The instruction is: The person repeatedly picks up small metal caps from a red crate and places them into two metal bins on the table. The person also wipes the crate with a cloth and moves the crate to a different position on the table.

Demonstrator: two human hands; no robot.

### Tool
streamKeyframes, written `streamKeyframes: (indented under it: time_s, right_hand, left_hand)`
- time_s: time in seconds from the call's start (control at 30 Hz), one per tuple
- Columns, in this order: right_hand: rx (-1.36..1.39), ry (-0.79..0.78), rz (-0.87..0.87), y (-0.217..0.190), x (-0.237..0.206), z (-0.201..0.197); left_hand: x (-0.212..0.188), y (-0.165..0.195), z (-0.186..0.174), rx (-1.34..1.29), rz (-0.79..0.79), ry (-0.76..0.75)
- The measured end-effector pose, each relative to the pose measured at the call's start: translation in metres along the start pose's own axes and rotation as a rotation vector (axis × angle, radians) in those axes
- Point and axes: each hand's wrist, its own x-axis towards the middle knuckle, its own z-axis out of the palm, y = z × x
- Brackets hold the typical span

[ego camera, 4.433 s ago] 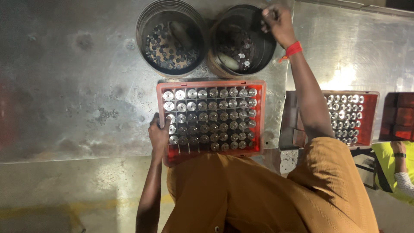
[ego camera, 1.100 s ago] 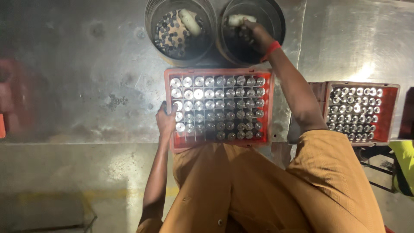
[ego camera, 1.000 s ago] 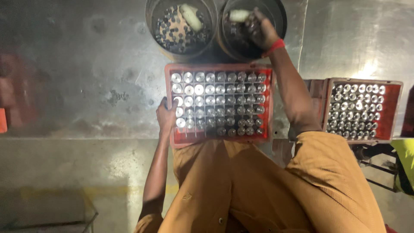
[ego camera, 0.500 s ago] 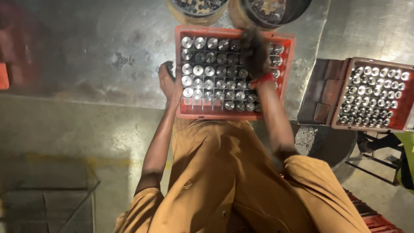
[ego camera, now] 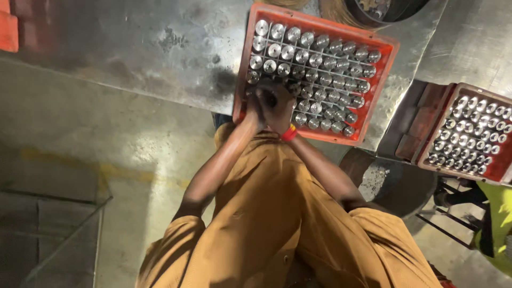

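Head view: both hands met at lower-left corner of red tray [ego camera: 377,96], upper centre. Right hand [ego camera: 277,106] curled over metal cylinders [ego camera: 325,69], grip unclear; left hand [ego camera: 252,109] clasped on tray edge.

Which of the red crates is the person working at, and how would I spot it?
Start at the big grey metal table. The red crate filled with shiny metal cylinders sits on its near edge, right in front of the person in the tan outfit. Unlike the second red crate lower on the right, both hands, left and right, meet over its near-left corner.
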Motion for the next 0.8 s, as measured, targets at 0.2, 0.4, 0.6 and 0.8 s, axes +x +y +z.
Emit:
streamKeyframes:
  time_s: [0.2, 0.4, 0.6, 0.8]
  right_hand:
    - [-0.174, -0.027, -0.144, -0.003, -0.013, 0.005]
    - [-0.082, 0.13, 0.261, 0.053, -0.01, 0.013]
    - [0.201, -0.246, 0.399, 0.075, 0.006, -0.001]
    - [-0.105, -0.48, -0.015, 0.064, -0.006, 0.004]
  left_hand:
    - [-0.006, -0.003, -0.006, -0.302, -0.119, -0.034]
    - [-0.023, 0.015, 0.004, -0.01, -0.163, -0.028]
    - [-0.043, 0.057, -0.028, -0.002, 0.058, 0.076]
    - [-0.033, 0.074, -0.06, -0.117, 0.183, -0.065]
